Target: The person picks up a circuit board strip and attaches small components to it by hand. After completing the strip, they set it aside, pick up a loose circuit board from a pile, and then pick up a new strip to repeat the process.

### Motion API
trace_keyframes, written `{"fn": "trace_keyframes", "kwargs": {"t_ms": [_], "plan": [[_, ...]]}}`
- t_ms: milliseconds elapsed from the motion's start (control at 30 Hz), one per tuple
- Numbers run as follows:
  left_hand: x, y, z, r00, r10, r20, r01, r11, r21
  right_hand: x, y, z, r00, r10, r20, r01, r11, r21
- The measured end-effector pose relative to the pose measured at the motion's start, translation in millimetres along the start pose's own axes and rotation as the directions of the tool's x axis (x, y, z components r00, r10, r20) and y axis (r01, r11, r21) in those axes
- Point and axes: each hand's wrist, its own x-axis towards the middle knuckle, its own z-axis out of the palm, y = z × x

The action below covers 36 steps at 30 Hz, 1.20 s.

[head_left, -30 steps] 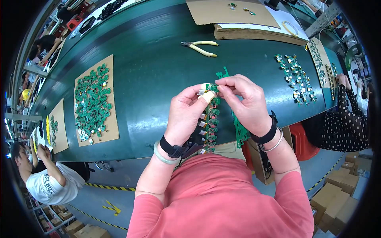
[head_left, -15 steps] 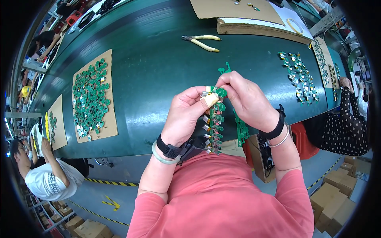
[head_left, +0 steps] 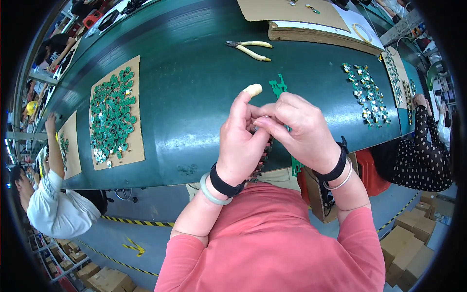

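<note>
My left hand [head_left: 239,134] is closed over a strip of small green circuit boards [head_left: 260,163], which shows only in part below the palm. One finger with a cream finger cot [head_left: 253,89] points up, off the strip. My right hand [head_left: 300,127] pinches with thumb and forefinger against the left fingertips; what lies between them is hidden. Beyond the hands lies a green cut-out strip [head_left: 278,85] on the table. Another green strip [head_left: 296,166] shows below my right wrist.
Cream-handled cutting pliers [head_left: 250,49] lie beyond my hands on the green table [head_left: 194,97]. Cardboard with many round green boards [head_left: 114,117] sits left. Rows of boards [head_left: 367,95] lie right. A thick cardboard stack [head_left: 321,34] stands at the back. People sit on both sides.
My left hand has turned and now covers most of the board strip, its cream-tipped finger lifted away. The right fingers have come in to the left fingertips. The person at left has raised an arm.
</note>
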Motion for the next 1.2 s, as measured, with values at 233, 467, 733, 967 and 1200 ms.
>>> {"fn": "trace_keyframes", "kwargs": {"t_ms": [233, 467, 733, 967, 1200], "plan": [[-3, 1, -11, 0.999, -0.031, 0.023, 0.032, 0.999, -0.025, -13, -1, 0, 0.965, 0.263, 0.004, -0.242, 0.882, 0.404], [0, 14, -17, 0.978, -0.208, 0.018, 0.209, 0.97, -0.123, -16, -1, 1, 0.968, 0.23, -0.102, -0.206, 0.958, 0.2], [0, 8, -16, 0.972, -0.231, 0.036, 0.232, 0.972, -0.023, -14, 8, 11, 0.918, 0.392, -0.061, -0.319, 0.821, 0.474], [2, 6, -20, 0.96, -0.261, 0.098, 0.27, 0.958, -0.095, -20, 17, 21, 0.946, 0.249, -0.206, -0.183, 0.938, 0.294], [-6, -4, -31, 0.96, -0.257, 0.109, 0.276, 0.928, -0.252, -24, 13, 22, 0.949, 0.014, -0.314, 0.025, 0.993, 0.118]]}}
